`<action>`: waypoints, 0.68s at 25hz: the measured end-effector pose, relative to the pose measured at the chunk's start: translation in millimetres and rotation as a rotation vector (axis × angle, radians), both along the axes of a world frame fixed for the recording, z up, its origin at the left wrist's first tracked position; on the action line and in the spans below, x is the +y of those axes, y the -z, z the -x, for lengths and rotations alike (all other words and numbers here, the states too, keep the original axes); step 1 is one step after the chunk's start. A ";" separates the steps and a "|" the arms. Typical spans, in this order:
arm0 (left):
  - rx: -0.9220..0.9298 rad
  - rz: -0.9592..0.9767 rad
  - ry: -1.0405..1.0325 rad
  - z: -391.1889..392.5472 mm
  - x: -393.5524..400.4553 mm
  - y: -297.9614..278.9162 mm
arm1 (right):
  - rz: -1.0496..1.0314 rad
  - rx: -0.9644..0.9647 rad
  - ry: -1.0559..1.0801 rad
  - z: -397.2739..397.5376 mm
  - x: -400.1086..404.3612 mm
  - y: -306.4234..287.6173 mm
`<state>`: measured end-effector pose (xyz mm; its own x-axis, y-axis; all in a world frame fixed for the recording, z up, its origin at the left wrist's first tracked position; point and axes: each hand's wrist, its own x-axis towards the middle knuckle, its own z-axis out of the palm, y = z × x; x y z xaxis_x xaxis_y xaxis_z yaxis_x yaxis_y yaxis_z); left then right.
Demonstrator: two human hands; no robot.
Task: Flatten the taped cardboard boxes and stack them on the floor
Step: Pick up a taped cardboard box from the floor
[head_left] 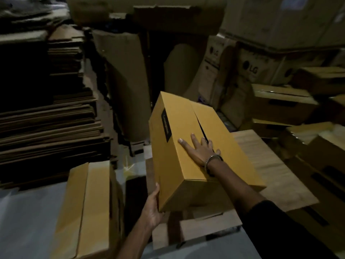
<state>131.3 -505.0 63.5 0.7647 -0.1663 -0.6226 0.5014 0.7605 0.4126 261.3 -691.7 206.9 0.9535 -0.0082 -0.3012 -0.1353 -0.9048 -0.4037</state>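
A yellow-brown cardboard box (186,139) is held tilted in the middle of the view, its top flaps split by a dark seam. My right hand (197,148) lies flat on the top face, fingers spread, a bracelet at the wrist. My left hand (152,208) supports the box's near lower corner from the left, palm against its side. A black label runs along the box's left face. Under the box lies flat brown cardboard (265,165).
A tall stack of flattened cardboard (50,128) stands at the left. Another yellow box (89,208) sits on the pale floor (24,221) at lower left. More boxes (280,103) crowd the right, with LG cartons (250,68) and upright sheets behind.
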 end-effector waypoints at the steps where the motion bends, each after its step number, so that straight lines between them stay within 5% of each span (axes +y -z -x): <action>1: 0.026 0.000 0.043 -14.3 -13.5 5.4 | -0.027 0.030 0.047 -10.4 -22.3 8.1; 7: 0.119 -0.128 0.240 -75.4 -85.0 60.1 | -0.005 0.129 0.121 -44.0 -105.1 41.0; 17: 0.333 -0.257 0.271 -98.5 -109.7 92.8 | 0.196 0.110 0.005 -50.5 -79.1 112.9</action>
